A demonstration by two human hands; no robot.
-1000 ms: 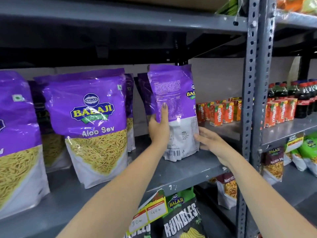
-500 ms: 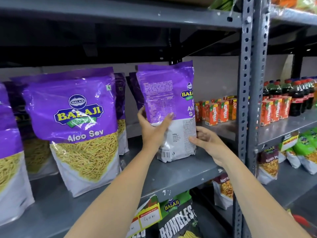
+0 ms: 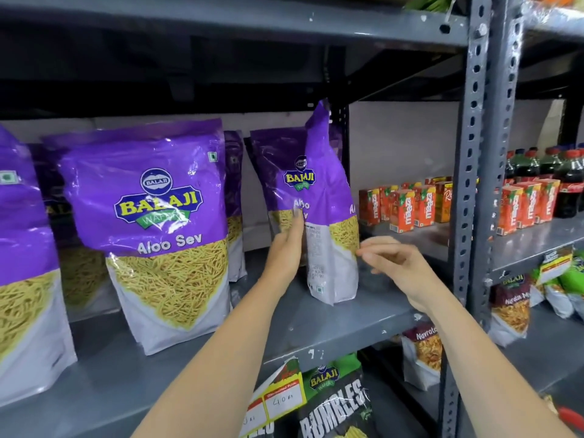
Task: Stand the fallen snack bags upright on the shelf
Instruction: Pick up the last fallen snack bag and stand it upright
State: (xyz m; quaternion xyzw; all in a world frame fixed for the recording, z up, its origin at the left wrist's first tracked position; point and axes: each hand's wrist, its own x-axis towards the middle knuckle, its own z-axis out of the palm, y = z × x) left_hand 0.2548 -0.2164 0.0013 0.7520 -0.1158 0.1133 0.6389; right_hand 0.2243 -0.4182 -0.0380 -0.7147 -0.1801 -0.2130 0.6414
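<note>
A purple Aloo Sev bag [image 3: 328,197] stands upright on the grey shelf [image 3: 316,327], turned so its side edge faces me. My left hand [image 3: 286,251] lies flat against its left face and holds it. Just to the bag's right, my right hand [image 3: 395,263] hovers with loose, spread fingers whose tips are at the bag's lower right edge. Another Aloo Sev bag [image 3: 271,172] stands right behind it. A larger-looking bag [image 3: 151,216] stands upright to the left, and one more [image 3: 19,248] is at the far left.
A perforated steel post [image 3: 483,184] rises just right of my right hand. Orange juice cartons [image 3: 404,210] and dark bottles [image 3: 565,178] fill the shelf beyond. Below hang price tags [image 3: 281,399], a Rumbles bag [image 3: 335,406] and a Navratan bag [image 3: 423,352]. The upper shelf is close overhead.
The bag has been rotated from showing its back panel to edge-on, with its front coming round. My right hand has come off its lower right side and opened.
</note>
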